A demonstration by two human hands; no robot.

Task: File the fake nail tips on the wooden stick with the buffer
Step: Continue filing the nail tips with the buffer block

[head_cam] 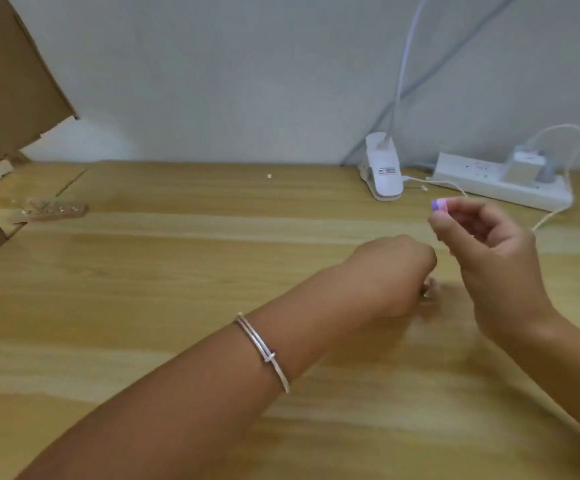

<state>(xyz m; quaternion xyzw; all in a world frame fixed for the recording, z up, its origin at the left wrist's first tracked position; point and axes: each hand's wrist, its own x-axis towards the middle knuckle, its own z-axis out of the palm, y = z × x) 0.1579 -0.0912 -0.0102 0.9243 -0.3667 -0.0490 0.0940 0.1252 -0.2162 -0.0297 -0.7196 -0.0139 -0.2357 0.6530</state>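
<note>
Pale wood bench [177,306] under a grey wall [247,81]. The buffer [439,205], a small purple-and-pink block, is pinched in my right grip [489,244], clear of the bench. Just below and left of the buffer my left grip [392,271] is curled, back toward me.

To file well, I judge I should steady the stick first. Then I'd lay the buffer's flat face along a tip's edge and use short, light strokes, since thin tips could pop off.

A pale blur [428,289] sits at the left grip's far side; I cannot tell whether it holds a stick or nothing. Far left of the buffer, by the cardboard [11,81], a strip [51,210] with a row of small tips lies on the bench. It may be the stick, but it is too soft to confirm. Most of the buffer is hidden by my fingers. Just behind the buffer are a clip lamp [383,171] and a power strip [499,181].
</note>
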